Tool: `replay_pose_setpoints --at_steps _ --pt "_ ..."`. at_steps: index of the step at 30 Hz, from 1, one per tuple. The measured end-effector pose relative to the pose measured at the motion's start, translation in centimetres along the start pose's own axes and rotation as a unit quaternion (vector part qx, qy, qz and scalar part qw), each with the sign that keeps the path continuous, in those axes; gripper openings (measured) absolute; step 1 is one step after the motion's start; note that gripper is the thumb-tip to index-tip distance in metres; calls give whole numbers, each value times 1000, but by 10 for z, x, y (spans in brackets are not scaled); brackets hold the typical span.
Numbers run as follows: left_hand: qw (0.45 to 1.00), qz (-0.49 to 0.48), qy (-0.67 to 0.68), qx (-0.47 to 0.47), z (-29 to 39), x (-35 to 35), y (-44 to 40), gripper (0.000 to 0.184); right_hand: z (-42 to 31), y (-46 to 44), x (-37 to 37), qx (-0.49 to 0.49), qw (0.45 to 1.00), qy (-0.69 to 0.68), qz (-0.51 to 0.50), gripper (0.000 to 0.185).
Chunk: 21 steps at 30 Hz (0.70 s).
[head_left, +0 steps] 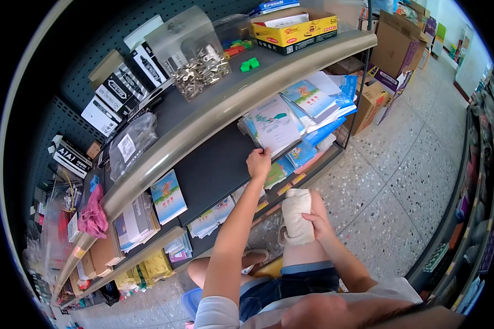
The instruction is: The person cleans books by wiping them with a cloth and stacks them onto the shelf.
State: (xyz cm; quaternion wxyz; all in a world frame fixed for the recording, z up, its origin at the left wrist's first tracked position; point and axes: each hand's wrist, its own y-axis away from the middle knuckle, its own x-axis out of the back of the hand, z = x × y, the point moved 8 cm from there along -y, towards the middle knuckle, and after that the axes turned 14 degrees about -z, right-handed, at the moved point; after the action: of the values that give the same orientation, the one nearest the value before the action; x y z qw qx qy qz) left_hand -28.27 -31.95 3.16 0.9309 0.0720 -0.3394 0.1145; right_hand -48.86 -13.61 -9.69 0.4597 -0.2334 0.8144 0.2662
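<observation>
Dark shelf (pixel 214 164) runs under a higher one, with a messy spread of books (pixel 316 101) on its right end. Cream cloth (pixel 296 216) is lying over the right knee. White booklet (pixel 274 123) with the green picture sits on the near left part of the spread. Left hand's (pixel 258 163) grip is pinched on its near edge; right hand's (pixel 319 225) is clamped on the cloth's side.

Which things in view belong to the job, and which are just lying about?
Likely the job:
- white booklet, left hand at its edge
- cream cloth, right hand on it

Lying about:
- yellow box
- green blocks
- metal clips
- pink cloth
</observation>
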Motion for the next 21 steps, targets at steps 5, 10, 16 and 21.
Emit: replay_pose_setpoints --at_steps 5,10,16,21 --pt "998 0 -58 32 0 -4 -12 34 -33 2 -7 104 991 -34 -73 59" --pt "995 -4 -102 -4 17 -2 -6 32 -12 -5 10 23 998 -37 -43 61" --pt "998 -27 -41 43 -1 -7 -17 32 9 -12 20 -34 997 -60 -22 62" --pt "982 -54 166 69 5 14 4 22 -1 -11 14 -1 999 -28 -31 63"
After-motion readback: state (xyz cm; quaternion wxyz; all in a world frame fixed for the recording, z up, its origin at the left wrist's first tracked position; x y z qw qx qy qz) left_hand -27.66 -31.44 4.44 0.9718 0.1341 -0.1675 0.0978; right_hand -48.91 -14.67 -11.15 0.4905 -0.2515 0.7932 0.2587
